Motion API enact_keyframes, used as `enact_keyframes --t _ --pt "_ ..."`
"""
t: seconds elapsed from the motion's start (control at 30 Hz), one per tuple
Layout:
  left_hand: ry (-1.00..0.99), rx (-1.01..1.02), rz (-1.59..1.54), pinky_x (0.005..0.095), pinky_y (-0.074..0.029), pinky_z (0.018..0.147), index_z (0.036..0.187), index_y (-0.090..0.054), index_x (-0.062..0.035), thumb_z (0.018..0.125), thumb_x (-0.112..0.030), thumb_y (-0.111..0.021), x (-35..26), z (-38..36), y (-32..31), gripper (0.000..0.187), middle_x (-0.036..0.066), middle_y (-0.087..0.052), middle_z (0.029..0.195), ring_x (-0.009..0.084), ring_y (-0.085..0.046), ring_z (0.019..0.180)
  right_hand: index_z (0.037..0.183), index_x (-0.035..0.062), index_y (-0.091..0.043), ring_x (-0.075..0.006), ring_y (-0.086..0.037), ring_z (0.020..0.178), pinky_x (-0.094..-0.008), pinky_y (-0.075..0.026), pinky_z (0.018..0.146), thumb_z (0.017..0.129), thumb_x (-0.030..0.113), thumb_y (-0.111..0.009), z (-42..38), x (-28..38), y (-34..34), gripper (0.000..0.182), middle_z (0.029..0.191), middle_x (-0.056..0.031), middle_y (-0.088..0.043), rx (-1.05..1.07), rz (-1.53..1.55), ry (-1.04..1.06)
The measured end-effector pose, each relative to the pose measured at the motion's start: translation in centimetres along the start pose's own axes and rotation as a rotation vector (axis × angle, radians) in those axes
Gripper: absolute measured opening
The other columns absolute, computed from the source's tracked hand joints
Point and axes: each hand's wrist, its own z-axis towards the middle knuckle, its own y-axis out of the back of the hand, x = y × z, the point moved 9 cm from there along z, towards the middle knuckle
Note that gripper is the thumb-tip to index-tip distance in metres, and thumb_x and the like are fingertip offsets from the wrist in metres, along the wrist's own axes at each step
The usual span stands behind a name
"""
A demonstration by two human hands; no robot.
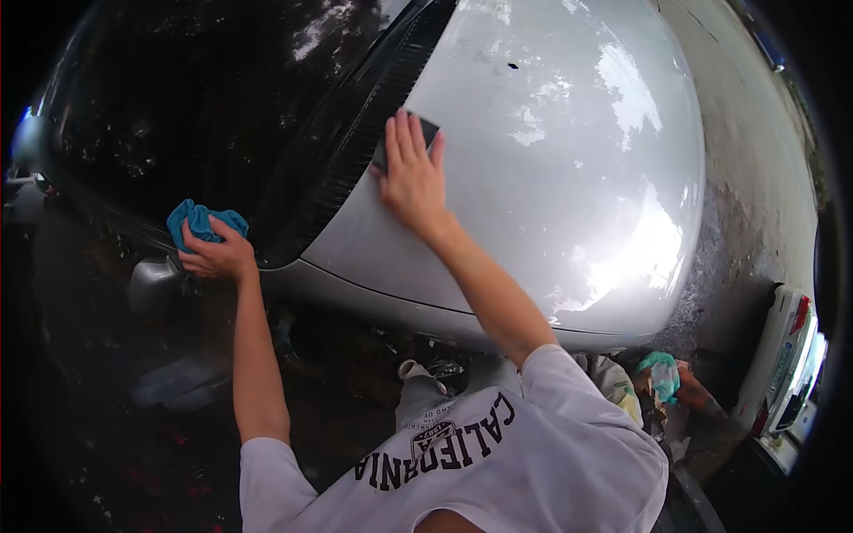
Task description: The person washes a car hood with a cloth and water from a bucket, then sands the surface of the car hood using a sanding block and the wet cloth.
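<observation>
A crumpled blue cloth is bunched in my left hand, whose fingers curl round it. It is at the lower corner of the dark windshield, just above the side mirror. My right hand presses a dark grey rectangular pad against the silver car hood, with straight fingers over its top and the thumb at its left edge. Most of the pad is hidden under the palm. Beside it runs the black ribbed cowl at the foot of the windshield.
Bright reflections cover the hood's right side. Below the front fender lie cloths and bags, among them a green one. A white vehicle stands at the far right on the concrete ground.
</observation>
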Motion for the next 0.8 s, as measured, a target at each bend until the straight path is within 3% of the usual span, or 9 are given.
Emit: enact_keyframes --t 0.07,0.13,0.23,0.3,0.4,0.53,0.63,0.7,0.8 --pt "-0.03 -0.022 0.057 0.0526 -0.04 0.089 0.13 -0.053 -0.0186 0.09 -0.041 -0.064 0.0 0.0 0.0 0.047 0.016 -0.05 0.122 0.0384 -0.05 0.11 0.149 0.0022 -0.037 -0.0253 -0.021 0.151 -0.0573 -0.017 0.119 0.081 0.02 -0.059 -10.2 6.9 -2.4 0.074 0.161 -0.0108 -0.027 0.221 -0.009 0.186" --pt "-0.049 -0.012 0.052 0.053 -0.04 0.091 0.13 -0.053 -0.0165 0.091 -0.04 -0.063 -0.1 0.0 0.1 0.047 0.018 -0.05 0.121 0.0395 -0.05 0.111 0.15 0.0061 -0.037 -0.0215 -0.022 0.15 -0.0562 -0.015 0.12 0.087 0.025 -0.058 -11.4 6.2 -1.7 0.07 0.162 -0.0073 -0.027 0.319 0.037 0.439" --pt "-0.068 0.007 0.041 0.054 -0.04 0.093 0.131 -0.051 -0.0134 0.092 -0.036 -0.063 0.0 0.2 -0.1 0.046 0.02 -0.051 0.121 0.0411 -0.049 0.112 0.151 0.0083 -0.037 -0.0204 -0.024 0.15 -0.0569 -0.014 0.12 0.089 0.021 -0.054 -3.3 1.1 -1.1 0.065 0.161 -0.0071 -0.03 0.307 0.205 0.535" --pt "-0.098 0.012 0.04 0.0545 -0.041 0.092 0.13 -0.051 -0.012 0.092 -0.034 -0.063 -0.3 0.3 0.2 0.045 0.021 -0.052 0.119 0.0417 -0.05 0.111 0.15 0.0065 -0.038 -0.0223 -0.027 0.148 -0.0571 -0.017 0.119 0.096 0.031 -0.052 5.7 -5.2 0.0 0.061 0.159 -0.0084 -0.033 0.034 0.074 0.242" --pt "-0.115 0.007 0.045 0.0544 -0.042 0.09 0.129 -0.052 -0.0109 0.093 -0.034 -0.063 -0.5 0.3 0.1 0.045 0.022 -0.053 0.118 0.0422 -0.051 0.111 0.149 0.004 -0.038 -0.0257 -0.029 0.147 -0.057 -0.019 0.117 0.099 0.038 -0.05 11.4 -11.4 2.0 0.062 0.157 -0.0109 -0.034 -0.093 -0.106 -0.063" --pt "-0.044 0.017 0.039 0.0557 -0.04 0.095 0.128 -0.053 -0.009 0.093 -0.033 -0.062 -0.8 0.4 0.2 0.044 0.025 -0.05 0.123 0.0444 -0.049 0.115 0.151 0.0051 -0.036 -0.0271 -0.029 0.147 -0.0572 -0.02 0.117 0.091 0.04 -0.059 -3.8 -0.9 -0.5 0.073 0.158 -0.0104 -0.033 0.226 -0.004 0.199" --pt "-0.034 0.017 0.062 0.0557 -0.039 0.097 0.13 -0.052 -0.0091 0.094 -0.033 -0.061 -0.1 0.2 0.3 0.044 0.025 -0.049 0.127 0.0451 -0.048 0.118 0.152 0.0085 -0.035 -0.0236 -0.028 0.148 -0.0571 -0.019 0.118 0.093 0.038 -0.057 -0.1 -4.5 0.9 0.069 0.159 -0.0073 -0.032 0.254 0.115 0.355" --pt "-0.043 0.003 0.054 0.0556 -0.039 0.098 0.131 -0.051 -0.0091 0.094 -0.032 -0.06 -0.6 0.3 -0.2 0.044 0.025 -0.048 0.13 0.0453 -0.047 0.12 0.151 0.0111 -0.036 -0.0211 -0.029 0.147 -0.0573 -0.019 0.118 0.096 0.036 -0.054 10.2 -12.1 1.5 0.063 0.159 -0.0049 -0.033 0.027 0.009 0.156" --pt "-0.037 0.014 0.035 0.0552 -0.036 0.101 0.13 -0.052 -0.0091 0.094 -0.032 -0.06 0.2 0.2 -0.3 0.044 0.024 -0.049 0.13 0.0441 -0.046 0.122 0.15 0.0069 -0.036 -0.0238 -0.03 0.147 -0.0563 -0.019 0.118 0.098 0.036 -0.052 19.0 -18.3 1.8 0.062 0.158 -0.0086 -0.033 0.006 -0.089 -0.026"
